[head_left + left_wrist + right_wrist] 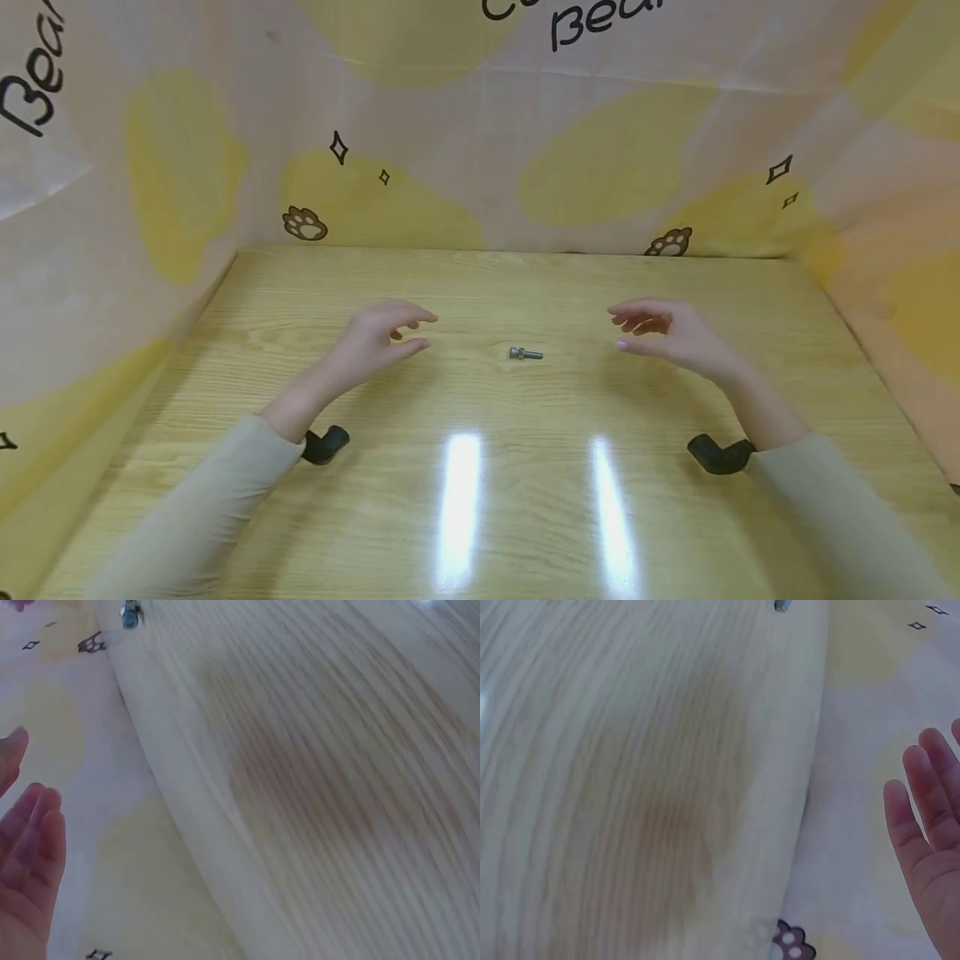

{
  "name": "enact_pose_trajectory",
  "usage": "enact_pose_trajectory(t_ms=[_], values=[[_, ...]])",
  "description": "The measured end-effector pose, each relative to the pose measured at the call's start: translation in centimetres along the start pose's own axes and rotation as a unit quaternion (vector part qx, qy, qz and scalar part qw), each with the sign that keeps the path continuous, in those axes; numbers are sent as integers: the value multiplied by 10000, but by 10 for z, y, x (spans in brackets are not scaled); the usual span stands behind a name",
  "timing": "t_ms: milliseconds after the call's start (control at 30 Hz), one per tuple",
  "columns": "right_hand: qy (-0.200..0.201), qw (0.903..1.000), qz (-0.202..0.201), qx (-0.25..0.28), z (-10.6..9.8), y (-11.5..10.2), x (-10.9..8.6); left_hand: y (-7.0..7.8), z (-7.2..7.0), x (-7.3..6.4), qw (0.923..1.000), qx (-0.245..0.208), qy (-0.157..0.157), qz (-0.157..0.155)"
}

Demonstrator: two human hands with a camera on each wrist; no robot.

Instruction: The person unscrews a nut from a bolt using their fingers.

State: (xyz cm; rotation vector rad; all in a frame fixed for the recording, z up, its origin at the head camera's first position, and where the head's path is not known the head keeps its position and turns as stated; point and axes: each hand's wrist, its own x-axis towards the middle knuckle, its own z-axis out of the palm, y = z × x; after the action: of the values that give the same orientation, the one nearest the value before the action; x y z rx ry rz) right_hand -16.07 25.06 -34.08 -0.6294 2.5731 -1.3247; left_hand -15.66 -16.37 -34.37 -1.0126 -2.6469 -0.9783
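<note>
Left hand point(378, 337) and right hand point(670, 333) hover well apart, loosely unclenched, flanking a bolt point(526, 353) on the counter point(525, 292); the right wrist view crops bolt and right hand.

My left sleeve point(210, 500) and right sleeve point(840, 517) are long and plain, both a pale greyish beige. The left one fits closely and shows fine creases; the right one matches it in colour. Each stops at the wrist, leaving my left hand point(378, 340) and right hand point(678, 333) bare. By the sleeve ends I wear a left fitting point(326, 445) and a right fitting point(722, 457), both black, short and bent like an elbow.
</note>
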Motion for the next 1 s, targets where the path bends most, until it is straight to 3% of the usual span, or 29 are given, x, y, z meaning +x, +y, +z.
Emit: enact_pose_trajectory(t_ms=[267,467,1000], values=[[-90,9979,197,617,28,2,23,-4,37,19,9993,-204,-296,-126],[-130,9979,185,601,43,6,37,-5,58,30,9981,-353,-435,-239],[-434,9982,225,341,75,8,62,1,91,53,9901,-639,-1031,-711]])
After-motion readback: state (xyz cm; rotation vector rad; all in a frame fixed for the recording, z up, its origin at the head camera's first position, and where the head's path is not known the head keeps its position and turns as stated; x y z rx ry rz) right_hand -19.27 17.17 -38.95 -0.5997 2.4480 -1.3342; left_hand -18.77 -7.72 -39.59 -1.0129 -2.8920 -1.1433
